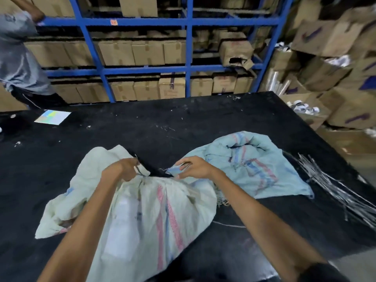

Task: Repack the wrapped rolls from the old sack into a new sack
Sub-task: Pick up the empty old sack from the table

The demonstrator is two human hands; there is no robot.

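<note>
Two sacks I can count for sure. The full cream sack (146,216) lies in the middle of the table (183,123), right under my arms, and the flat pale-blue sack (254,171) lies just beside it on the right. The full one's long axis runs from its tied neck at the far end back toward me.

My left hand (124,169) is at that neck, fingers curled round the gathered cloth and its cord. My right hand (193,167) sits just across from it, pinching a corner of the blue sack between thumb and fingers. Both hands are near the knot, and the left holds it, so I judge the neck must come open next.

The rolls I cannot count, since only a pale shape shows through the weave. Loose cream cloth (77,192) spreads left of the neck, and I cannot tell whether it is this sack's top or a third sack.

Further out I count one bundle of white strips (333,188) on the right, one coloured sheet (52,117) far left, one blue rack (189,58) of boxes behind, and one other person (18,62).
</note>
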